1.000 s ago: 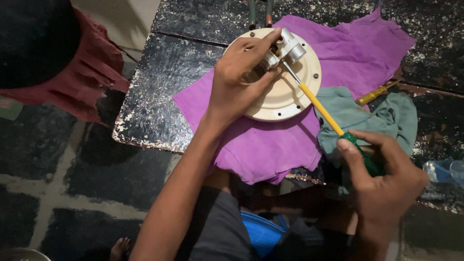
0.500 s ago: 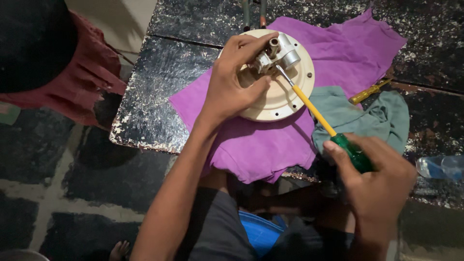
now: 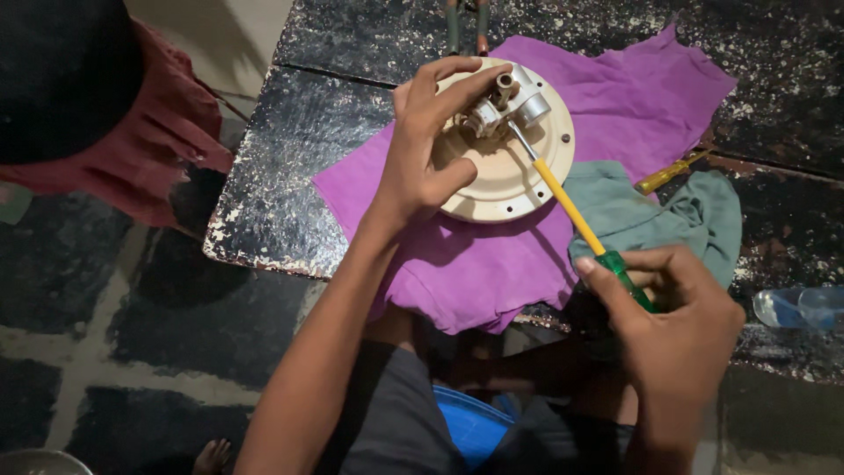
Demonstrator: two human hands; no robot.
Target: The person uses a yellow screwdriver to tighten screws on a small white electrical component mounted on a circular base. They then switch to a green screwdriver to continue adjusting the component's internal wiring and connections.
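On the scuffed black table, a cream round plate sits on a purple cloth. Left hand curls over the plate's edge, fingers closed around the small metal fitting at its centre. Right hand is wrapped around the green handle of a yellow-shafted screwdriver, tip set against the fitting. A grey-green rag lies just beside the plate, a clear plastic bottle at the table's right edge.

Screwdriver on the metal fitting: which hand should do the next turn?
Right. The right hand grips the screwdriver, tip at the metal fitting. The left hand steadies the cream disc.
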